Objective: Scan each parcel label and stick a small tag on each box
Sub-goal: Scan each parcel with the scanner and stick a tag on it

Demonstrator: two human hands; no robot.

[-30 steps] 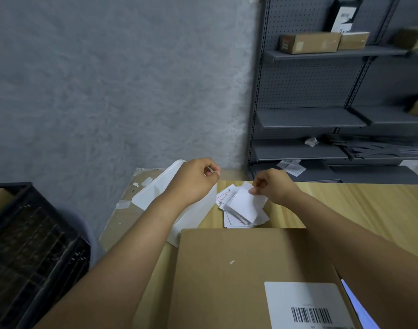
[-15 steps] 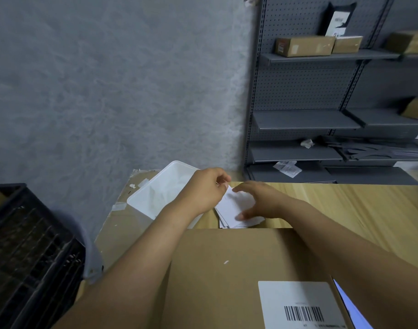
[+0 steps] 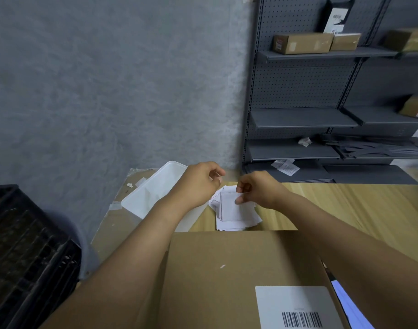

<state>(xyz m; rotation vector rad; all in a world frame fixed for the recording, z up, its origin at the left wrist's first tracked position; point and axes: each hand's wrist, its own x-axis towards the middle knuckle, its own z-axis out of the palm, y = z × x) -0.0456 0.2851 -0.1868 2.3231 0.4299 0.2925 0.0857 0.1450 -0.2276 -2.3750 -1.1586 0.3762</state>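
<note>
At 12 o'clock beyond the box (image 3: 227, 269), right hand (image 3: 258, 189) pinches the thin, floppy tag sheet (image 3: 236, 210) by its top edge; left hand (image 3: 198, 184) fingers curled, contents indiscernible.

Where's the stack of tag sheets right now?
In the head view, the tag sheets lie on the wooden table, just beyond the cardboard box, right of the white bin.
</note>
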